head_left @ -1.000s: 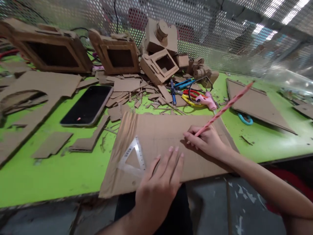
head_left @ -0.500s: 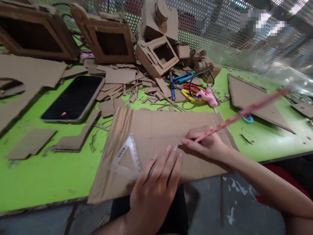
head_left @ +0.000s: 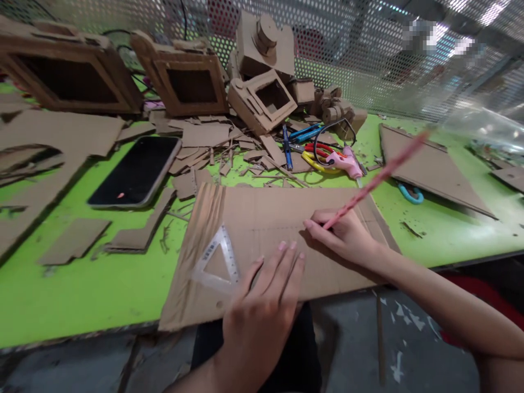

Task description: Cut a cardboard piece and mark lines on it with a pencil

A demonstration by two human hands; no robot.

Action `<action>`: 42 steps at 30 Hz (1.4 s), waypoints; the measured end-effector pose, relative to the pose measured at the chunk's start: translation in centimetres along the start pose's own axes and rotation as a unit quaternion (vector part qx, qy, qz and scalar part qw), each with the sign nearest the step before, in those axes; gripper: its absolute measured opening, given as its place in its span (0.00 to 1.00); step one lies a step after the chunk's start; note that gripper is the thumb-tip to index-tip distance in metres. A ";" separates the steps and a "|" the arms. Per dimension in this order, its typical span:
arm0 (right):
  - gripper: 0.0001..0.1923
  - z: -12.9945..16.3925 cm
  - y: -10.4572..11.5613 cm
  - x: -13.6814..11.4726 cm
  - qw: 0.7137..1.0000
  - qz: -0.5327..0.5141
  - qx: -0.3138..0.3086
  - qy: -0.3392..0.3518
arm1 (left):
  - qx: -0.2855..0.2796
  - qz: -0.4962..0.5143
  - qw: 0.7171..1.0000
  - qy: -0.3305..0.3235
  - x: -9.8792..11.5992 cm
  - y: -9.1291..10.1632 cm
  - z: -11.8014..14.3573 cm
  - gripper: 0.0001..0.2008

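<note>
A cardboard sheet [head_left: 270, 207] lies at the front of the green table, its left end creased. My left hand [head_left: 266, 300] rests flat on its near part, fingers stretched out. In my right hand [head_left: 344, 234] is a pink pencil [head_left: 376, 180], gripped low and slanting up to the right. The pencil's tip is hidden by my fingers, close to a faint dashed line [head_left: 274, 228] on the cardboard. Left of my left hand lies a clear triangular ruler [head_left: 229, 254], flat on the sheet.
Behind the sheet are cardboard scraps [head_left: 207, 134], a blue cutter [head_left: 287, 147], scissors [head_left: 319, 164] and a pink glue gun [head_left: 346, 162]. A phone [head_left: 135, 169] lies to the left. Cardboard camera models [head_left: 262, 101] stand along the mesh panel [head_left: 344, 71]. Cardboard covers blue-handled scissors [head_left: 410, 194] at right.
The pencil's top end has swung to the left and stands steeper in my right hand. My left hand stays on the cardboard. The whole view has shifted slightly.
</note>
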State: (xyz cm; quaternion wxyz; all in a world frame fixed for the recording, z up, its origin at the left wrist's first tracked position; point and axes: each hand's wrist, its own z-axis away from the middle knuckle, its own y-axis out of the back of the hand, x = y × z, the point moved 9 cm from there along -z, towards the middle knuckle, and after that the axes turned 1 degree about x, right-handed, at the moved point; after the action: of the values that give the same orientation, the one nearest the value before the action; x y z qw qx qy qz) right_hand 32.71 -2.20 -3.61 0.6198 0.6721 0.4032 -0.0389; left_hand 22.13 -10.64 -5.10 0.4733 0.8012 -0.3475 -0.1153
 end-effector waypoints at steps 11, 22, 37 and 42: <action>0.17 3.9 4.3 -2.2 0.972 -0.129 0.169 -0.099 | 0.038 0.048 0.997 0.040 -0.6 0.0 0.1 0.17; 0.16 4.8 -0.7 -2.0 0.989 -0.130 -0.010 -0.065 | -0.004 0.025 1.000 -0.004 -0.1 0.2 -0.4 0.20; 0.23 5.2 -0.7 -1.5 0.991 -0.094 0.029 -0.087 | 0.025 0.029 0.999 0.006 -0.2 0.1 0.0 0.18; 0.24 5.4 -1.1 -1.6 0.991 -0.102 0.013 -0.080 | 0.001 0.023 1.000 -0.003 -0.2 0.0 0.0 0.20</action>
State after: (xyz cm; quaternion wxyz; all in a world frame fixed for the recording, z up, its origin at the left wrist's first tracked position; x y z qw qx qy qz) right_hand 33.41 -7.77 -4.90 0.6341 0.6299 0.4187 -0.1609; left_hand 22.03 -10.49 -5.15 0.4743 0.7932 -0.3668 -0.1063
